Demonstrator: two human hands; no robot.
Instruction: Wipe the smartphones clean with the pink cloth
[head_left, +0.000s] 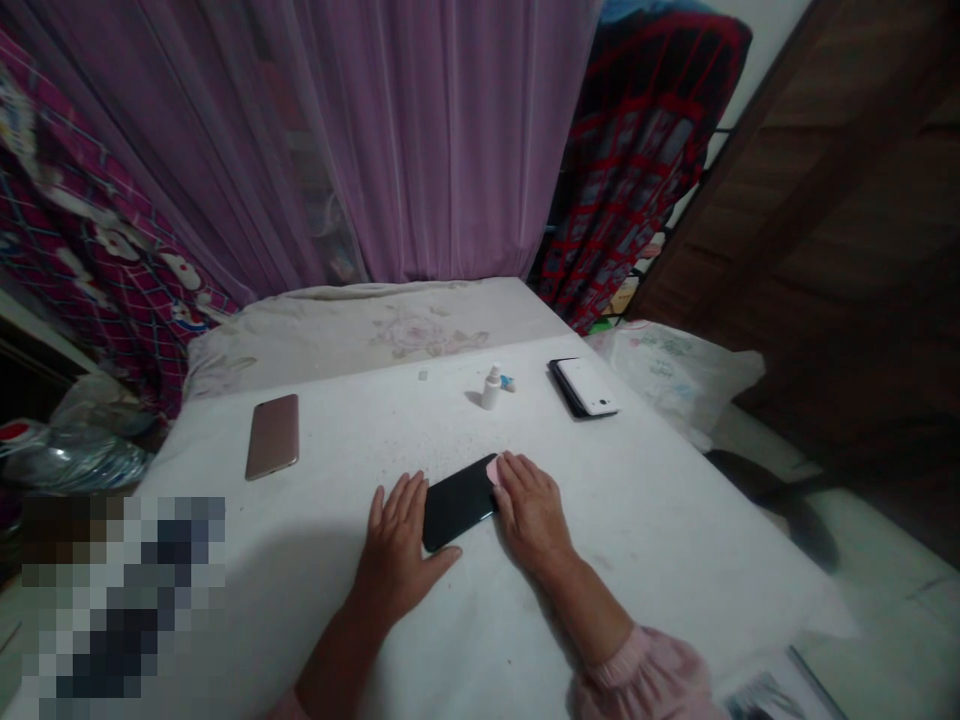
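Observation:
A black smartphone (459, 504) lies at a slant on the white-covered table, its dark, glossy face up. At its left end, my left hand (400, 545) grips it, fingers along the far side and thumb by the near edge. My right hand (531, 505) is closed over a small pink pad (493, 470) and presses it on the phone's right end. Most of the pad is hidden under the fingers. Beyond the phone stands a small white spray bottle (491, 388), upright, with a little blue-and-white item (508, 383) beside it.
A rose-gold phone (272, 437) lies at the left of the white tablecloth (637, 500). On the right, a white phone (589, 386) rests on a black one (564, 390). A small clear square (423, 375) sits farther back. Purple curtains (457, 140) hang behind.

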